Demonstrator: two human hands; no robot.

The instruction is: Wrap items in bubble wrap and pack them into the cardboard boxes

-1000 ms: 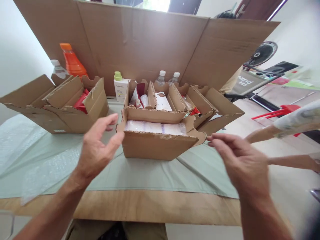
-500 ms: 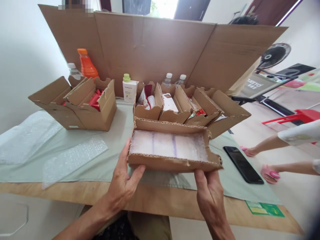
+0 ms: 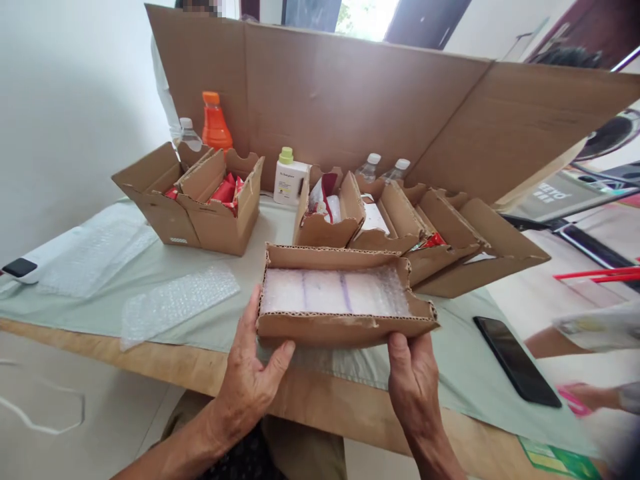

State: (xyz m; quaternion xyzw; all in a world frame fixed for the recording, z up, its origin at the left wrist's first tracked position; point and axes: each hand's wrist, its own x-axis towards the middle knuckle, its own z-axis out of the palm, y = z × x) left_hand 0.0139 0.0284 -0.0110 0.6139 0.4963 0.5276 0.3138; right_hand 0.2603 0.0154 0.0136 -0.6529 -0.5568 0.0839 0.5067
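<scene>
Both hands hold a shallow open cardboard box (image 3: 345, 331) above the front edge of the table. My left hand (image 3: 255, 373) grips its left end, thumb along the near side and fingers partly hidden behind and under it. At the lower right, my right hand (image 3: 416, 380) has its thumb on the near wall and the other fingers underneath. Inside the box lies a bundle in bubble wrap (image 3: 327, 291), white with two purplish stripes. Its contents cannot be made out.
Cardboard boxes with red packets (image 3: 215, 217) stand at left; more boxes (image 3: 385, 233) line the right. Bubble wrap sheets (image 3: 183, 303) and a black phone (image 3: 517, 360) lie on the cloth. Bottles (image 3: 217, 127) stand before a tall cardboard screen (image 3: 360, 100). Another person's hand (image 3: 590, 398) shows at right.
The view has turned left, so the table and boxes appear farther right. Both hands keep hold of the cardboard box. The other person's arms at right have shifted.
</scene>
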